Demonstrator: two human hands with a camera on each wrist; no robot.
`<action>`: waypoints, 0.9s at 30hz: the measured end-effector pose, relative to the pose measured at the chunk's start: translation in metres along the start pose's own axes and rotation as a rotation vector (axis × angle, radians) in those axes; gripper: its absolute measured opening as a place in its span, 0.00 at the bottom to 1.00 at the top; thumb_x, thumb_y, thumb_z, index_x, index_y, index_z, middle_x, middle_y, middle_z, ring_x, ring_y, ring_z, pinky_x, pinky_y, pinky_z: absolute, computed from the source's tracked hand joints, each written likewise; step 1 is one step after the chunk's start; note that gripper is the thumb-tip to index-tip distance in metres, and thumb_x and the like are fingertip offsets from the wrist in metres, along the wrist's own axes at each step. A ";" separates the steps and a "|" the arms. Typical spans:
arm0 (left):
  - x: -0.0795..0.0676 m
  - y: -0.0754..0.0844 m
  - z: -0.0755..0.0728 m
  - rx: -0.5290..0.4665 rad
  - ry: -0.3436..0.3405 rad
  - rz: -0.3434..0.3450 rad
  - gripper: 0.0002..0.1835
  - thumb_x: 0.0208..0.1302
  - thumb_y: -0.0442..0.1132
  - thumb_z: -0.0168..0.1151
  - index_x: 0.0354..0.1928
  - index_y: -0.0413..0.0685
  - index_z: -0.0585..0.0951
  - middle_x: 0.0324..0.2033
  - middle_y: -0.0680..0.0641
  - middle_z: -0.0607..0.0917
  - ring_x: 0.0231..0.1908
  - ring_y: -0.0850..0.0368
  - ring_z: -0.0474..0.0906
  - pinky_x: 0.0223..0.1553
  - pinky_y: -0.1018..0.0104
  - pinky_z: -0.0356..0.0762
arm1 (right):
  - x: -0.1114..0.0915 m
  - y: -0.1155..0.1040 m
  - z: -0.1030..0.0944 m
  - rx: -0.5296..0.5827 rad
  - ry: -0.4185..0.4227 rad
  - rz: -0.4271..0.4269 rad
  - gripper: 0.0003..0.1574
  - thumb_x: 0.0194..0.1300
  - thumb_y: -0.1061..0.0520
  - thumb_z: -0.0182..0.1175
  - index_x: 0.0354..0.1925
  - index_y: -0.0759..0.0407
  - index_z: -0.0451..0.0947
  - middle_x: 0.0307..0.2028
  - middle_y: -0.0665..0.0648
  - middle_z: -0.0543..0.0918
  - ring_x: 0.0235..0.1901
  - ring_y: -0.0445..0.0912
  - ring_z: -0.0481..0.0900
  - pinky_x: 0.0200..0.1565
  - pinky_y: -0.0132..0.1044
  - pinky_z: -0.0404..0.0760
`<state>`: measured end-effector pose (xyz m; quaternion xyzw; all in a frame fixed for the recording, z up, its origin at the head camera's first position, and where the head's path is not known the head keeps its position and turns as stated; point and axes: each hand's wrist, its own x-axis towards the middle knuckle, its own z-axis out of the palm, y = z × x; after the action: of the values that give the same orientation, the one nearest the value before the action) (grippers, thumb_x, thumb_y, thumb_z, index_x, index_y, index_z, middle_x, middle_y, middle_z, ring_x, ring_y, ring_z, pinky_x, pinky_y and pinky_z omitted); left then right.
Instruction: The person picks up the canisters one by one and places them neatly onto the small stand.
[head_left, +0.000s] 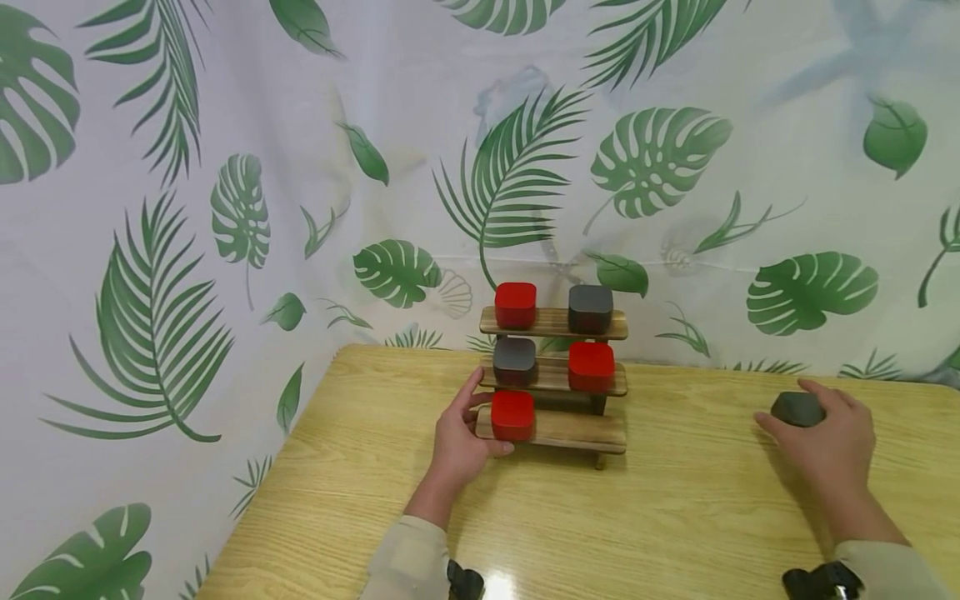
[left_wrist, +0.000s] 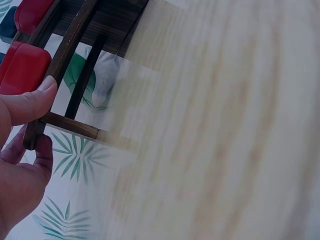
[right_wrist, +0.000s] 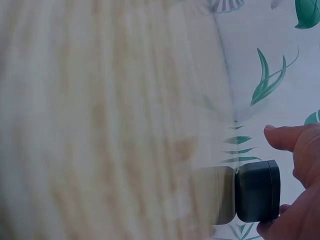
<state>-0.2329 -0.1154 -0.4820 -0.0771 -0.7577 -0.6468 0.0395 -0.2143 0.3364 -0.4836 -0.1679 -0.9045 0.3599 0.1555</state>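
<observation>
A three-tier wooden stand [head_left: 573, 428] is at the back middle of the table. My left hand [head_left: 457, 443] grips the left end of its lowest shelf, thumb at the front; the left wrist view shows fingertips beneath the shelf end [left_wrist: 34, 135]. On that shelf sits a red rounded box [head_left: 513, 416]. The middle shelf holds a dark grey box [head_left: 514, 361] and a red box [head_left: 591, 367]. To the right, my right hand [head_left: 836, 437] is spread around another dark grey box [head_left: 797, 409] on the table. In the right wrist view, fingertips meet this box [right_wrist: 256, 192] while the thumb stands apart.
On the top shelf are a red box [head_left: 515, 305] at left and a dark grey box [head_left: 590, 309] at right. The light wooden table [head_left: 690, 500] runs back to a leaf-printed curtain [head_left: 390, 208], which also rises along the left side.
</observation>
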 end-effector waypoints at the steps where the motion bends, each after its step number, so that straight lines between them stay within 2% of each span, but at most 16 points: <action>1: -0.002 0.006 0.000 0.000 -0.001 -0.004 0.61 0.37 0.12 0.74 0.77 0.55 0.63 0.63 0.43 0.76 0.59 0.39 0.70 0.64 0.46 0.62 | 0.001 0.000 0.000 -0.003 -0.001 -0.001 0.52 0.61 0.45 0.71 0.73 0.67 0.61 0.68 0.80 0.53 0.66 0.76 0.49 0.54 0.73 0.60; 5: -0.002 0.005 -0.001 0.013 0.006 0.010 0.62 0.37 0.14 0.76 0.76 0.62 0.64 0.62 0.48 0.77 0.58 0.43 0.72 0.62 0.48 0.65 | 0.003 0.001 0.000 -0.015 -0.010 -0.007 0.52 0.62 0.45 0.70 0.73 0.67 0.60 0.68 0.80 0.55 0.67 0.75 0.49 0.56 0.73 0.58; 11: 0.000 -0.001 0.000 0.019 0.005 -0.006 0.63 0.37 0.15 0.76 0.76 0.65 0.64 0.60 0.50 0.78 0.57 0.47 0.72 0.61 0.51 0.67 | 0.007 0.005 0.001 -0.036 -0.018 -0.007 0.51 0.62 0.45 0.69 0.73 0.68 0.60 0.67 0.81 0.56 0.67 0.75 0.49 0.56 0.72 0.58; 20: -0.001 -0.002 0.000 -0.018 0.004 -0.006 0.62 0.38 0.15 0.76 0.76 0.64 0.65 0.61 0.47 0.77 0.58 0.38 0.69 0.61 0.44 0.66 | 0.013 0.009 0.004 -0.088 -0.031 -0.003 0.50 0.62 0.46 0.69 0.72 0.68 0.62 0.63 0.82 0.62 0.64 0.77 0.53 0.55 0.70 0.59; 27: 0.000 0.000 -0.001 0.012 0.005 -0.014 0.62 0.38 0.16 0.77 0.76 0.61 0.64 0.61 0.48 0.77 0.56 0.37 0.69 0.54 0.46 0.71 | 0.014 0.009 0.004 -0.117 -0.055 -0.012 0.50 0.62 0.44 0.69 0.71 0.69 0.63 0.59 0.84 0.65 0.58 0.79 0.60 0.51 0.69 0.63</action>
<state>-0.2325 -0.1162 -0.4820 -0.0701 -0.7621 -0.6426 0.0373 -0.2265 0.3463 -0.4904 -0.1615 -0.9288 0.3101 0.1226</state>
